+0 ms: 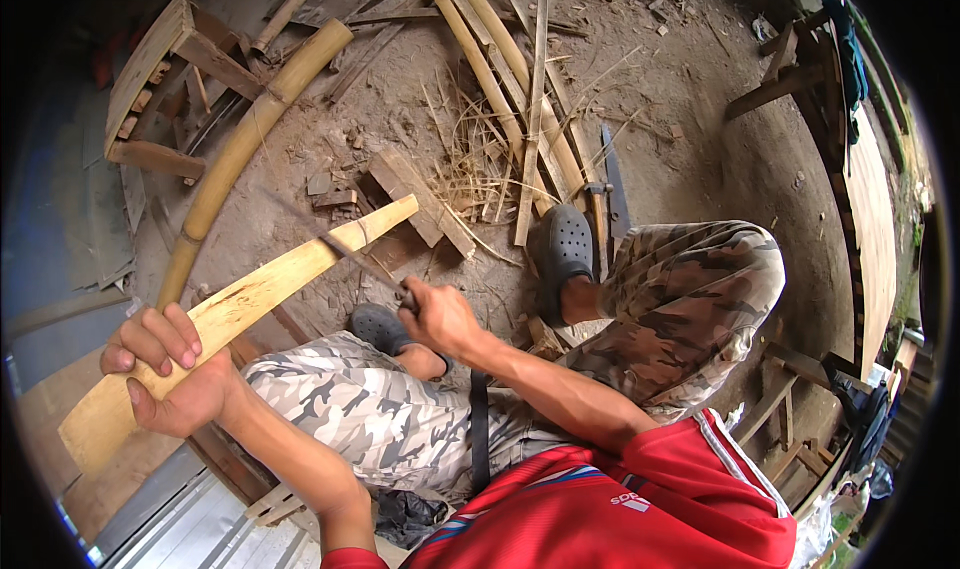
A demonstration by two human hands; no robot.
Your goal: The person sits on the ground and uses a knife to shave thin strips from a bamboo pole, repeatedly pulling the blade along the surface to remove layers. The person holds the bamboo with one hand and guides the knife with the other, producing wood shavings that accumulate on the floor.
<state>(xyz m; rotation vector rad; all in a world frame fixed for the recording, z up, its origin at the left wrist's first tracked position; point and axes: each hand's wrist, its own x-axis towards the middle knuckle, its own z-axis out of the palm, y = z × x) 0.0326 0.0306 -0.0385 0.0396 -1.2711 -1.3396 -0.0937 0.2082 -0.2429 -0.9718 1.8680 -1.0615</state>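
Observation:
My left hand [170, 369] is wrapped round the near end of a wide split bamboo strip [275, 285], pale yellow with a dark rough streak. The strip slants up and away to the right, its narrow far end beside a wooden block. In my right hand [446, 321] is the dark handle of a long knife [344, 249]. Its thin blade is smeared by motion and crosses over the far half of the strip. Whether the edge touches the bamboo I cannot tell.
A round bamboo pole [240, 144] leans by a wooden frame [150, 79] on the left. Wooden blocks [420, 204], bamboo lengths [490, 74] and thin shavings [470, 169] lie on the dirt floor. A hammer [599, 219] and a flat blade [613, 181] lie by my clog [566, 249].

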